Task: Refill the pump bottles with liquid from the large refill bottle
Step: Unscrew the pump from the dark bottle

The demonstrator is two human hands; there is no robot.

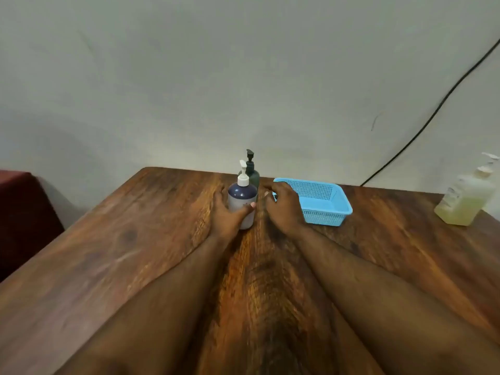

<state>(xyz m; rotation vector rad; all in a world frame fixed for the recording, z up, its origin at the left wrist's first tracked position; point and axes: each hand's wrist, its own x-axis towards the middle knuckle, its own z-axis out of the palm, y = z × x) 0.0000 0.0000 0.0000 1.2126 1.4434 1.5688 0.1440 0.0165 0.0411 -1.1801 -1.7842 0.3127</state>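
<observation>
We steady 1 pump bottle for refilling.
Left hand point(226, 212) grips the navy pump bottle point(242, 203); right hand point(284, 205) hovers, fingers loosely curled, empty.

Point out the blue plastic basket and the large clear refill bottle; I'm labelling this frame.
Blue plastic mesh basket point(328, 214): head view, near side wall.
Large clear refill bottle of yellowish liquid point(463, 203): head view, lower body.

Wood-grain table point(108, 253), glossy; blue plastic mesh basket point(328, 209).

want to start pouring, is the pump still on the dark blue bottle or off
On. The white pump sits on the neck of the dark blue bottle, which stands upright in the left hand.
</observation>
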